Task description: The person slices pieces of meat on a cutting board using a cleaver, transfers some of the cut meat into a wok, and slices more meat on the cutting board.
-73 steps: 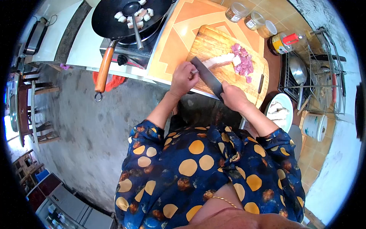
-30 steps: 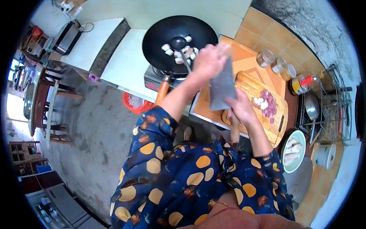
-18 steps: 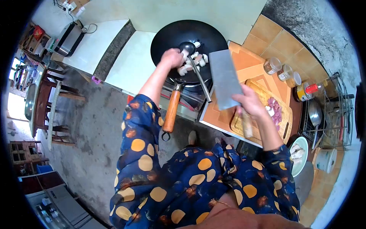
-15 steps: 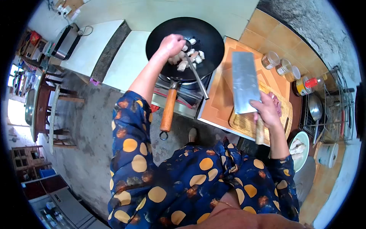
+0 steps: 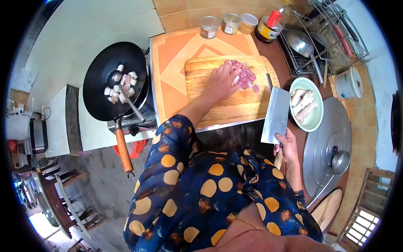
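Note:
My left hand [image 5: 223,82] reaches over the wooden cutting board [image 5: 201,111], its fingers spread beside the diced red meat [image 5: 247,77]. A pale piece shows under its fingertips. The handle of a broad cleaver [image 5: 277,113] is in my right hand [image 5: 288,147], near the board's right corner, with the blade pointing up. White cubes [image 5: 122,97] lie in the black wok [image 5: 98,67] on the stove, with a ladle [image 5: 136,110] resting among them. Right of the cleaver, a pale green bowl [image 5: 318,117] holds several whitish strips.
Lidded jars [image 5: 230,24] and a red-capped bottle [image 5: 275,19] stand along the tiled wall. A wire rack [image 5: 294,54] holds another ladle. A large metal lid [image 5: 315,151] lies right of the bowl. The wok's wooden handle [image 5: 122,147] sticks out over the counter edge.
My left hand has moved from the wok to the board, after being over the white cubes. My right hand has moved the cleaver right, towards the bowl. The view has turned right.

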